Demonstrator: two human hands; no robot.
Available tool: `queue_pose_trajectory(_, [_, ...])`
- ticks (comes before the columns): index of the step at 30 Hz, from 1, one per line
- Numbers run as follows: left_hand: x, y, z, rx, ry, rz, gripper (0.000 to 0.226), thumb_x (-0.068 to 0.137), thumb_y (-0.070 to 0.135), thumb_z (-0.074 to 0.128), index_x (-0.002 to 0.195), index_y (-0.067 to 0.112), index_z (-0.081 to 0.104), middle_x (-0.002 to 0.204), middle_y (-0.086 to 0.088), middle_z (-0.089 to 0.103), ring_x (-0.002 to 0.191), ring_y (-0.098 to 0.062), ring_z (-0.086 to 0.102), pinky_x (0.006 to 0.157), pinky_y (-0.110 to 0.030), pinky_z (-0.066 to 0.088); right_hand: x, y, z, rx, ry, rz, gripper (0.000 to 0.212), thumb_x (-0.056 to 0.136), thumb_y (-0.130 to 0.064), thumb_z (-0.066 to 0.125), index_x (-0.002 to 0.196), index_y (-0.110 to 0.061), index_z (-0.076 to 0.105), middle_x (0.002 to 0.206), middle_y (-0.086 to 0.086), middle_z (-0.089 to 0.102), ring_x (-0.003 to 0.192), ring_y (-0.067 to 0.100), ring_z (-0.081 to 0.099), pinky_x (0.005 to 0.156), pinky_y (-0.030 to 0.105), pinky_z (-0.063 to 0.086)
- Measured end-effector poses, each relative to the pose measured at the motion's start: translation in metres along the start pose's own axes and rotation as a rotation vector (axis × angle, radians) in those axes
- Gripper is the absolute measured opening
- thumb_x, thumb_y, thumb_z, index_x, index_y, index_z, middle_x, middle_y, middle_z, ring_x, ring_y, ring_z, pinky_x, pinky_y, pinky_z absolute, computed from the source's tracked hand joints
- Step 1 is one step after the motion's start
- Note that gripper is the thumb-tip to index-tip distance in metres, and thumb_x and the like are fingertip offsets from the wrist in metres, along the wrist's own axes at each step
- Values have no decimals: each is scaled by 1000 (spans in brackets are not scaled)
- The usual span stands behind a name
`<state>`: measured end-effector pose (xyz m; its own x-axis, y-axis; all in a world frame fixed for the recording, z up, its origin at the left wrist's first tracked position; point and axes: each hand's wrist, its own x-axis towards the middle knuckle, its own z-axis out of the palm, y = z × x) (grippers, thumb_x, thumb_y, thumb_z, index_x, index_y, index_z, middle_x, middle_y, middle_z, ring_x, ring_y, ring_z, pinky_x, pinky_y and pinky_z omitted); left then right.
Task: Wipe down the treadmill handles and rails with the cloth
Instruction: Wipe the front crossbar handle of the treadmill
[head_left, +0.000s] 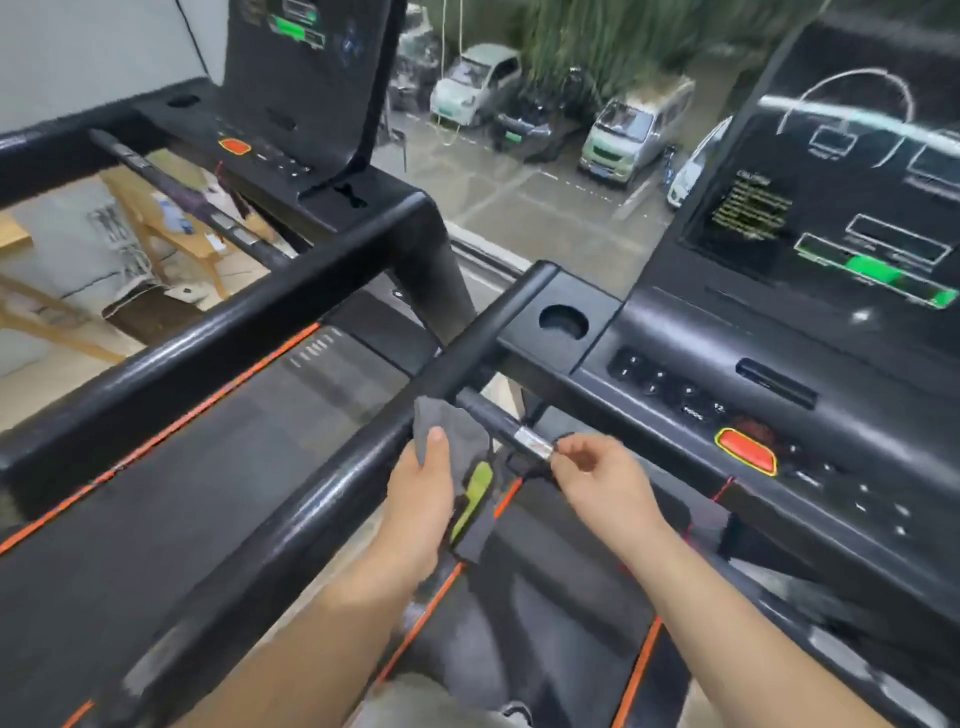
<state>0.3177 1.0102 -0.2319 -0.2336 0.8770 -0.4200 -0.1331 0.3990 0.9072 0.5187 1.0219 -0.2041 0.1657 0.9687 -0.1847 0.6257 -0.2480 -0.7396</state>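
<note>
A grey cloth (457, 441) with a lime-green patch hangs in my left hand (423, 499), which grips it beside the black side rail (322, 499) of the treadmill. The cloth's top corner lies near the joint where the rail meets the front handle bar (493, 415). That bar carries a silver sensor plate (535, 444). My right hand (602, 475) has its fingers curled, with the fingertips at the silver plate; I cannot tell whether they pinch it.
The console (779, 395) with a red stop button (748, 451) and a cup holder (563, 321) is at right. A second treadmill's rail (208, 332) and console (306, 104) stand at left. Beyond the window, parked cars (634, 135) are visible below.
</note>
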Motion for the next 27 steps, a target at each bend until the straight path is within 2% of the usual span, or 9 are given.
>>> queue_pose_trajectory(2, [10, 16, 13, 46, 50, 33, 62, 85, 75, 44, 122, 31, 67, 114, 7, 76, 107, -15, 71, 102, -45, 54, 12, 14, -17, -187, 22, -54, 21, 88, -30, 73, 109, -26, 74, 109, -3, 66, 106, 19, 62, 97, 35, 49])
queue_pose_trajectory(5, [15, 56, 25, 245, 62, 249, 38, 105, 55, 38, 119, 28, 62, 107, 7, 71, 97, -6, 66, 81, -26, 49, 25, 26, -31, -422, -102, 7, 57, 86, -45, 73, 137, -23, 61, 134, 0, 56, 128, 23, 51, 102, 40, 49])
queue_pose_trajectory(8, [35, 78, 34, 628, -15, 583, 30, 107, 48, 39, 117, 27, 59, 105, 12, 64, 94, -10, 57, 77, -32, 41, 39, 33, -34, -553, -263, 130, 74, 78, -56, 77, 139, -21, 55, 138, 0, 53, 131, 24, 52, 100, 43, 51])
queue_pose_trajectory(12, [87, 28, 42, 1201, -255, 749, 42, 105, 50, 36, 121, 18, 58, 121, -5, 64, 120, -29, 55, 96, -44, 48, 44, 42, -28, -700, -267, 192, 40, 75, -58, 75, 95, -27, 60, 111, -3, 66, 110, 25, 65, 81, 33, 51])
queue_pose_trajectory(14, [103, -3, 44, 1323, -292, 905, 43, 104, 47, 39, 129, 16, 57, 131, -8, 62, 129, -33, 54, 95, -45, 53, 43, 48, -30, -667, -240, 223, 37, 75, -55, 75, 97, -27, 64, 106, -5, 66, 106, 23, 66, 79, 31, 51])
queue_pose_trajectory(19, [126, -7, 60, 1365, -279, 1126, 29, 98, 43, 51, 104, 19, 66, 99, -3, 62, 96, -30, 57, 75, -43, 45, 42, 57, -40, -608, -256, 273, 49, 77, -50, 80, 120, -31, 69, 124, -12, 64, 122, 17, 60, 90, 27, 47])
queue_pose_trajectory(22, [136, -6, 88, 1482, -238, 1042, 39, 99, 45, 42, 82, 18, 63, 79, -8, 61, 77, -35, 57, 69, -44, 40, 38, 59, -39, -526, -194, 334, 55, 75, -50, 84, 125, -33, 68, 127, -15, 65, 122, 14, 60, 94, 26, 46])
queue_pose_trajectory(25, [108, -19, 135, 1539, -424, 963, 47, 100, 46, 31, 80, 18, 63, 78, -9, 65, 74, -34, 59, 71, -43, 40, 31, 55, -32, -491, -145, 358, 33, 80, -41, 80, 110, -32, 71, 115, -10, 68, 115, 19, 63, 92, 31, 53])
queue_pose_trajectory(27, [78, -39, 151, 1326, -543, 1041, 35, 97, 44, 47, 77, 18, 61, 73, -6, 61, 70, -32, 56, 70, -42, 41, 29, 57, -29, -517, -92, 354, 5, 83, -33, 68, 81, -29, 66, 91, -8, 66, 101, 23, 67, 81, 34, 57])
